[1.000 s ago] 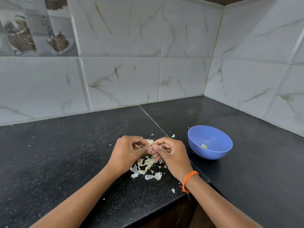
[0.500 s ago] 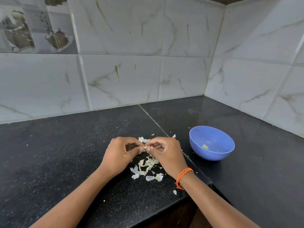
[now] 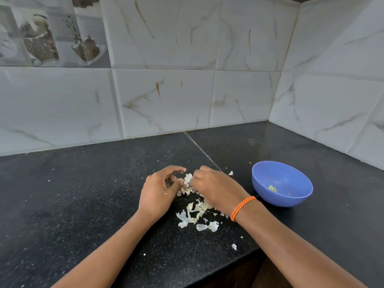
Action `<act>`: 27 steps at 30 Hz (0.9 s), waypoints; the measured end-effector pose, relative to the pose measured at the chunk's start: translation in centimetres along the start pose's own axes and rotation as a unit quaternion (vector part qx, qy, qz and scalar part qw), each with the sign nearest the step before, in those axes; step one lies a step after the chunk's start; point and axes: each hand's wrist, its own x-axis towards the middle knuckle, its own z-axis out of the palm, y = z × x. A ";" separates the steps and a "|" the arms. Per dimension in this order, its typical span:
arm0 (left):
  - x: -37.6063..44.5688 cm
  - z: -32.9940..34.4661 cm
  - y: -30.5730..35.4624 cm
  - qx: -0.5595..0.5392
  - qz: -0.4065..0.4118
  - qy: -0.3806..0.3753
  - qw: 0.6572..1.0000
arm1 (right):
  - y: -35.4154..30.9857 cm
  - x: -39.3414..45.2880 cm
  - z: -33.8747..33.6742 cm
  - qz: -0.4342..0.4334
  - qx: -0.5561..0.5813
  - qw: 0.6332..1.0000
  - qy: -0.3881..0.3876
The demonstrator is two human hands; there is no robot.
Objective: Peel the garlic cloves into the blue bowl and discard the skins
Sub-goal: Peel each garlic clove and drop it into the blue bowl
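Observation:
My left hand (image 3: 160,192) and my right hand (image 3: 216,189) meet over the black counter, fingers curled around a garlic piece (image 3: 186,187) with papery skin and a brown root end between them. Both hands pinch it; the clove itself is mostly hidden by the fingers. Loose white garlic skins (image 3: 197,215) lie scattered on the counter just below the hands. The blue bowl (image 3: 299,196) stands to the right of my right hand, with one peeled clove (image 3: 272,188) inside it.
The black granite counter (image 3: 83,204) runs into a corner of white marble-look wall tiles (image 3: 166,100). Its front edge drops off at the lower right, below my right forearm. An orange cord bracelet (image 3: 242,207) is on my right wrist.
The hands have shifted slightly and lowered toward the counter, still working the garlic. More skin shows between the fingers. The bowl has not moved.

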 end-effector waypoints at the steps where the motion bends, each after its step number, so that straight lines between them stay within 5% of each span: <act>1: 0.0 0.1 0.0 0.003 0.002 0.000 1.000 | 0.6 0.2 -0.5 0.010 -0.002 1.000 0.014; 3: -0.1 0.3 0.1 0.007 0.003 -0.002 1.000 | 0.9 0.3 -0.7 0.027 0.004 0.999 0.042; 7: 0.0 0.4 0.1 -0.014 -0.005 0.003 1.000 | -1.9 0.0 0.2 0.015 0.007 0.998 -0.068; 12: -0.1 0.6 0.3 -0.019 -0.005 0.003 1.000 | 1.4 0.5 -0.6 0.077 0.019 0.996 0.041; 17: -0.1 0.9 0.5 -0.002 -0.007 0.002 1.000 | -1.1 -0.1 1.4 0.041 0.047 0.998 0.003; 21: -0.5 0.9 1.3 -0.043 -0.012 -0.034 0.998 | 1.4 -1.0 0.7 0.201 0.299 0.918 0.165; 27: -1.1 1.4 3.1 -0.073 -0.024 -0.057 0.995 | 0.3 -3.6 1.5 0.258 0.423 0.841 0.215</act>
